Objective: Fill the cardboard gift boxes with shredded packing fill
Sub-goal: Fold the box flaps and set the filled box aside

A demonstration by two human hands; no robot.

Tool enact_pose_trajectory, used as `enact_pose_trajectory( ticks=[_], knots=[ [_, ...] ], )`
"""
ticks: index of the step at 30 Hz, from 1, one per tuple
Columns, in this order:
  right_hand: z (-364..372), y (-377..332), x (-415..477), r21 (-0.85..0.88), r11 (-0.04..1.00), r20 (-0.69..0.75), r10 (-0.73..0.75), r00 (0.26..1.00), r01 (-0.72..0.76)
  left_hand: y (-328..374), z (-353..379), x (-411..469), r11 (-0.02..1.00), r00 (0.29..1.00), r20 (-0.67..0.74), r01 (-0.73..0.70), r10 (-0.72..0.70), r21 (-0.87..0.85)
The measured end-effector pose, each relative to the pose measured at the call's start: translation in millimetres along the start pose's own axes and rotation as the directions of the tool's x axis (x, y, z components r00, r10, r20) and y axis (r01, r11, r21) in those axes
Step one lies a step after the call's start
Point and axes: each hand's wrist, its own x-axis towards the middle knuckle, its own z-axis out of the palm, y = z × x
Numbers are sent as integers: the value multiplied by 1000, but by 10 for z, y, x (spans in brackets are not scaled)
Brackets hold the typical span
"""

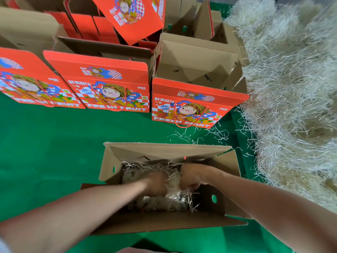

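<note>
Judging from what lies in the open box [164,150] at the near edge of the green worktop [54,152], the job is early: its floor holds a thin, uneven bed of shredded fill [138,172], well below the rim, so this box looks partly done. Toward the far edge, the empty box [191,57] shows bare cardboard inside, and the printed boxes [109,88] to its left show no fill that I can see; those seem to be waiting. A big loose pile [291,88] runs along the right edge, so supply is plentiful.

Both forearms reach down into the open box. The left hand [156,183] is sunk wrist-deep in the strands, fingers hidden, so I cannot tell its grip. The right hand [191,177] sits just beside it, knuckles up, fingers curled tight on a clump of strands, likely spreading or tamping it
</note>
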Motion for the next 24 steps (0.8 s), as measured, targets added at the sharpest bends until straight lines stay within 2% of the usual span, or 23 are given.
enact_pose_trajectory(
  ticks=[1,2,4,5,6,9,11,14,16,18,21,24],
  knots=[
    [2,12,-20,-109,994,-31,15,999,-19,-35,-43,-5,989,1000,-8,15,-14,147],
    [3,34,-40,-177,983,-84,31,996,-46,-95,-56,29,976,999,-4,44,-44,212],
    [-12,58,-73,-225,973,-156,18,988,-53,-162,-78,116,977,997,10,71,-75,202],
    [-15,40,-86,-223,974,-137,-1,991,-30,-164,-81,149,984,997,11,68,-70,167],
    [-8,9,-94,-159,987,-106,-13,994,-4,-139,-80,173,992,998,16,53,-56,117],
    [46,-95,-94,45,996,-77,-70,995,74,-2,-48,149,995,993,60,-104,104,-9],
    [64,-127,-120,53,994,-95,-86,992,91,15,-17,131,991,990,70,-127,124,38],
    [88,-135,-159,-127,992,-104,-38,994,25,-40,-14,157,904,998,61,-12,-16,428],
    [96,-136,-173,-294,956,-117,-50,992,14,-55,-2,210,834,997,42,-81,70,546],
    [72,-105,-195,-377,926,-132,-46,990,-7,-51,-11,237,808,992,53,-123,113,577],
    [-27,21,-247,-423,903,-192,-14,981,-70,-197,-37,189,799,999,14,-39,39,600],
    [-58,-3,-280,-485,874,-177,-71,982,-24,-176,-46,129,790,999,11,-46,50,611]
  ],
)
